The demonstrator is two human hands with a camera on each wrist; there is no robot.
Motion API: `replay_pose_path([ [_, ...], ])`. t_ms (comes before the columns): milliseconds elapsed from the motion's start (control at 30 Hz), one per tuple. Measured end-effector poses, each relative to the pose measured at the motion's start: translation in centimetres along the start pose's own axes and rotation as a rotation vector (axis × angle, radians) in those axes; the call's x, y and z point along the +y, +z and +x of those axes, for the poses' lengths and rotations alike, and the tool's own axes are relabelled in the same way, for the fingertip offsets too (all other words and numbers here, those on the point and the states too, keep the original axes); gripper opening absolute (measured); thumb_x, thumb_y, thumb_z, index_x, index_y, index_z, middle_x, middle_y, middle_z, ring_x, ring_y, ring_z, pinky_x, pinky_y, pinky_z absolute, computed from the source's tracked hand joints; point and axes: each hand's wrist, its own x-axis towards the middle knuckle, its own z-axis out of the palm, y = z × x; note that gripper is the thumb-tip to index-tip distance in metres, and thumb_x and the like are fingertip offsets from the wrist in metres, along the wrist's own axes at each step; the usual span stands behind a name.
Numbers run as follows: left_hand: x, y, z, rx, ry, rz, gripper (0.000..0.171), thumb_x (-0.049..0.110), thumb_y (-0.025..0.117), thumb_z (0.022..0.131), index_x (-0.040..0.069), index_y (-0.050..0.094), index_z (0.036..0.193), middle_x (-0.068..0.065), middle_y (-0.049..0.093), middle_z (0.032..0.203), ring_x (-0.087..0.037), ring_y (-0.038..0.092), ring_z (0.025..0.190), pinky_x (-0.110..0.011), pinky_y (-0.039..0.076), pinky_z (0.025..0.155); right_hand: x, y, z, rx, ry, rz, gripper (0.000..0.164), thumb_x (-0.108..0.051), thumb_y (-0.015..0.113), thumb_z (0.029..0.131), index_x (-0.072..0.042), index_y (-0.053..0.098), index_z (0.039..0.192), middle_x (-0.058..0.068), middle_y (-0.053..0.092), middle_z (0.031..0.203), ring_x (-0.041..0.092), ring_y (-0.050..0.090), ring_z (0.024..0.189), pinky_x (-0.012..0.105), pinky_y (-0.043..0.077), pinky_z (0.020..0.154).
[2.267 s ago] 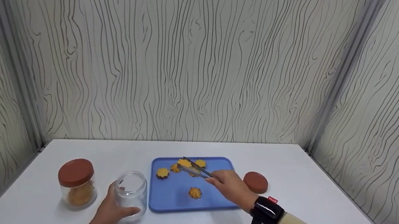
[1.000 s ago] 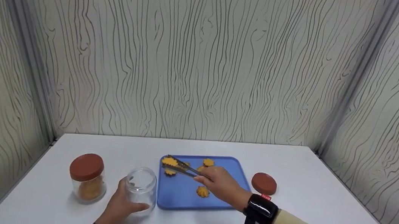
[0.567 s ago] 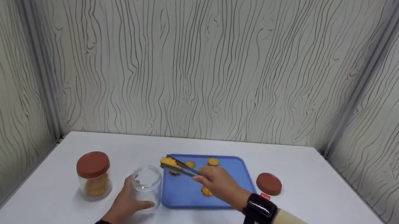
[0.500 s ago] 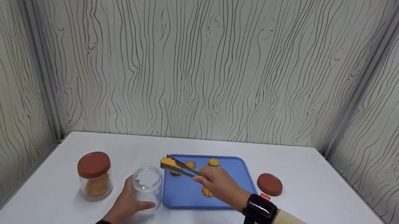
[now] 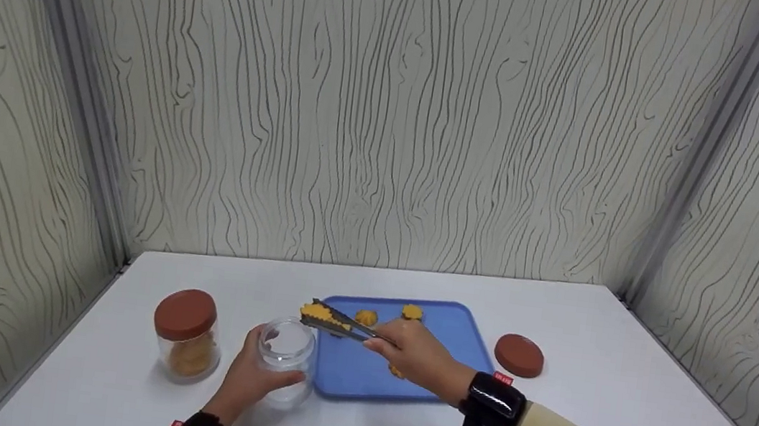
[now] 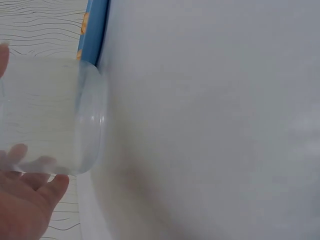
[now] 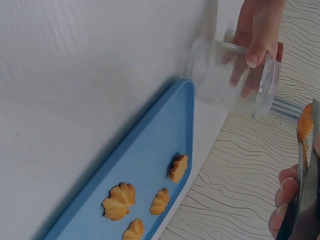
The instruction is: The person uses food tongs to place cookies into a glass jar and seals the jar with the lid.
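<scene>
My left hand (image 5: 252, 375) grips a clear, lidless jar (image 5: 288, 368) around its side, fingers behind and thumb in front. Nothing shows inside the jar. My right hand (image 5: 421, 354) holds metal tongs (image 5: 351, 334), whose tips pinch a golden, ridge-edged cookie (image 5: 315, 312) close to the jar's mouth, above the tray's left edge. Several more cookies (image 7: 120, 201) lie on the blue tray (image 5: 362, 381), partly hidden by the right hand in the head view. In the left wrist view the jar (image 6: 45, 110) stands beside the tray's edge.
A second jar (image 5: 192, 356), with cookies inside and a red-brown lid (image 5: 186, 314), stands at the left. A loose red-brown lid (image 5: 519, 355) lies right of the tray. Patterned walls (image 5: 389, 134) enclose the white table (image 5: 619, 387) at the back and sides.
The tongs have picked a cookie up off the tray and carried it left towards the jar's mouth. The left hand still holds the jar. The head view has shifted slightly.
</scene>
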Motion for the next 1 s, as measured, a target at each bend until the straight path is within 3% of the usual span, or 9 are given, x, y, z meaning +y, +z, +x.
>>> replay_pose_path([
  [233, -0.3, -0.3, 0.2, -0.015, 0.024, 0.061, 0.106, 0.026, 0.091, 0.065, -0.002, 0.027, 0.144, -0.024, 0.046, 0.139, -0.042, 0.044, 0.127, -0.058, 0.036, 0.103, -0.1, 0.4, 0.3, -0.003, -0.016, -0.006, 0.036, -0.024, 0.053, 0.101, -0.015, 0.042, 0.068, -0.009, 0.032, 0.059, 0.003, 0.034, 0.052, 0.023, 0.032, 0.059],
  [467, -0.3, -0.2, 0.3, -0.022, 0.034, 0.048, 0.104, 0.027, 0.091, 0.065, -0.003, 0.029, 0.143, -0.024, 0.045, 0.141, -0.043, 0.042, 0.128, -0.058, 0.036, 0.103, -0.4, 1.2, 1.0, -0.005, -0.04, -0.033, 0.036, -0.021, 0.056, 0.099, -0.015, 0.041, 0.067, -0.009, 0.026, 0.06, 0.004, 0.028, 0.055, 0.022, 0.028, 0.058],
  [1000, 0.0, -0.2, -0.1, -0.027, 0.004, 0.02, 0.105, 0.024, 0.09, 0.068, -0.005, 0.023, 0.144, -0.029, 0.043, 0.14, -0.042, 0.044, 0.127, -0.056, 0.037, 0.103, -1.3, 2.8, 2.3, -0.03, 0.017, -0.055, 0.029, -0.027, 0.057, 0.098, -0.01, 0.057, 0.076, -0.009, 0.036, 0.063, 0.005, 0.037, 0.061, 0.023, 0.031, 0.058],
])
